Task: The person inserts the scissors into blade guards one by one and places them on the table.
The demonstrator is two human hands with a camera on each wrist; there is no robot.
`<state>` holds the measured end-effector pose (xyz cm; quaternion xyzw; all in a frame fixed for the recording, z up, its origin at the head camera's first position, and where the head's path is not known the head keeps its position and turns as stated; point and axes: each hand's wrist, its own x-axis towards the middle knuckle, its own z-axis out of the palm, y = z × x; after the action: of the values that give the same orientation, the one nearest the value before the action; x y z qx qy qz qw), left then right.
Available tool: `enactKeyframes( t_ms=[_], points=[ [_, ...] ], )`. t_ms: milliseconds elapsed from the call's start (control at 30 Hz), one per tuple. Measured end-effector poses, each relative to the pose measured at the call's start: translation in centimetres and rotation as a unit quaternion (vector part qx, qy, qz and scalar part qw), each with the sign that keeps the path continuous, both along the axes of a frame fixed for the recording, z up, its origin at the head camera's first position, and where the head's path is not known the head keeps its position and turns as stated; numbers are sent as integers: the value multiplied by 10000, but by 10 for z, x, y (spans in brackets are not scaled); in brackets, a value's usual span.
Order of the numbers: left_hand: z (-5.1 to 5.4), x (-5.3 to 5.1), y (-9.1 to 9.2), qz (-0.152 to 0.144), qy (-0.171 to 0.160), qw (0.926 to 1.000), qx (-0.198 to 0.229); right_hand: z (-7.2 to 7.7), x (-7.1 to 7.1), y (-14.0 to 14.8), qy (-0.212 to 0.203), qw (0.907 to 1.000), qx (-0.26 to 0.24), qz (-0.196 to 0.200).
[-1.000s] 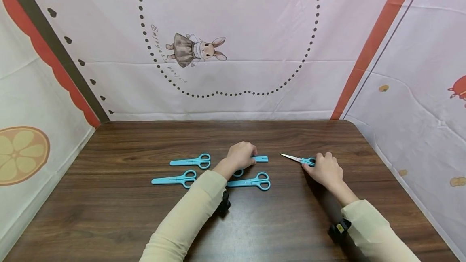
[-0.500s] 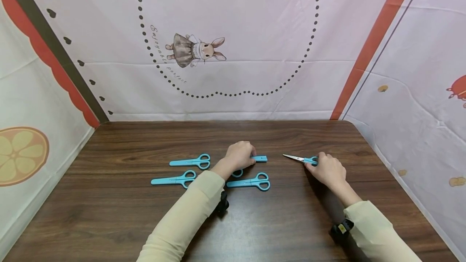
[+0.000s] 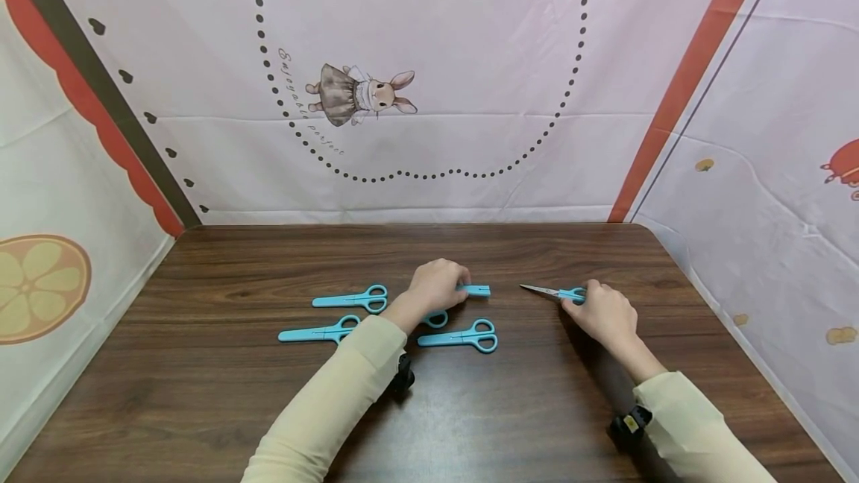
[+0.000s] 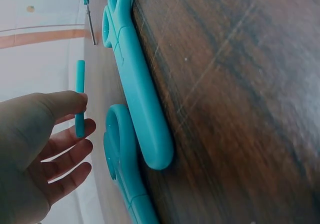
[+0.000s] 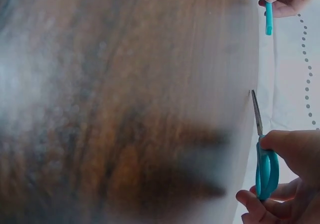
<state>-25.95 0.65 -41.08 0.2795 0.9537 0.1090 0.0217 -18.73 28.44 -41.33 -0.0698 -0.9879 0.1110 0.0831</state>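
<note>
My left hand point(image 3: 438, 285) pinches a blue scissors cover point(image 4: 80, 76) between thumb and fingers, a little above the table. Its free end points right. To the right, my right hand point(image 3: 607, 313) holds a pair of scissors point(image 5: 267, 169) by the blue handles, with the bare metal blades point(image 3: 539, 290) pointing left at the cover, a gap between them. Under and beside the left forearm lie covered blue scissors: one pair point(image 3: 456, 338) in front, and another point(image 3: 436, 319) partly hidden by the left wrist.
Two more covered blue scissors lie left of the left arm, one farther back point(image 3: 350, 300) and one nearer point(image 3: 315, 333), its handle partly behind the sleeve. The brown wooden table point(image 3: 201, 393) meets a printed cloth wall point(image 3: 470, 80) at its back edge.
The right hand has moved slightly right with the scissors, widening the gap between blades and cover. The left hand has shifted slightly left with the cover.
</note>
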Motion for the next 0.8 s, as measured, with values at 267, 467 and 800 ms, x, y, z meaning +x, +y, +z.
enactKeyframes(
  t_ms=[267,467,800],
  points=[
    [0,2,-11,-18,188,9998,-2,-2,-2,-4,146,9998,-62,157],
    [2,5,-19,-47,290,9996,59,-1,-2,-11,423,9984,-98,360],
    [6,13,-27,-213,603,9979,71,-4,-4,-25,810,9940,-49,735]
  ],
)
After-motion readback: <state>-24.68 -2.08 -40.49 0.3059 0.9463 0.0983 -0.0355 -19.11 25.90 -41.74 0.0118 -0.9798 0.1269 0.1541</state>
